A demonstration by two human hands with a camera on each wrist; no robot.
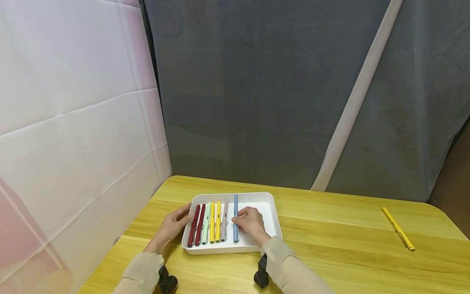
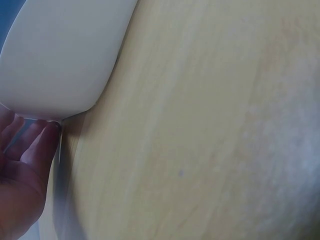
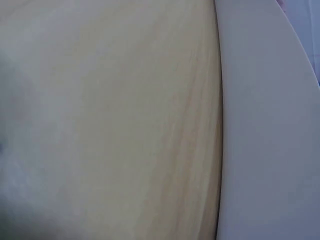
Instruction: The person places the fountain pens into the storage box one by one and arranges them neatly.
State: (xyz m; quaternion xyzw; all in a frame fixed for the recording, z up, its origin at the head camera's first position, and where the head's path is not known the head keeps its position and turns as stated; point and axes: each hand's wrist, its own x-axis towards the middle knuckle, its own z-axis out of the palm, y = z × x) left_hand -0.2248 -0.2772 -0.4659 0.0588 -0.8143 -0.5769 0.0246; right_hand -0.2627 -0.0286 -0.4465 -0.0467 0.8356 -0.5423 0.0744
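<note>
A shallow white tray (image 1: 253, 248) sits on the table, its outer wall filling part of both wrist views. My right hand (image 1: 252, 223) reaches over it and pinches a light blue pen (image 1: 236, 204) between thumb and fingers; this hand is out of sight in the right wrist view. Left of that pen lie two dark red pens (image 1: 193, 226), a mint green pen (image 1: 206, 224), two yellow pens (image 1: 212, 222) and a greyish-pink pen (image 1: 225, 220), side by side with clips. My left hand (image 1: 170, 228) holds the tray's left side, fingertips (image 2: 47, 132) against its outer wall.
Another yellow pen (image 1: 398, 228) lies on the wooden table (image 1: 330, 237) far to the right. A pale curtain (image 1: 80, 122) hangs along the left side, and a dark grey cloth (image 1: 249, 94) stands behind the table's back edge.
</note>
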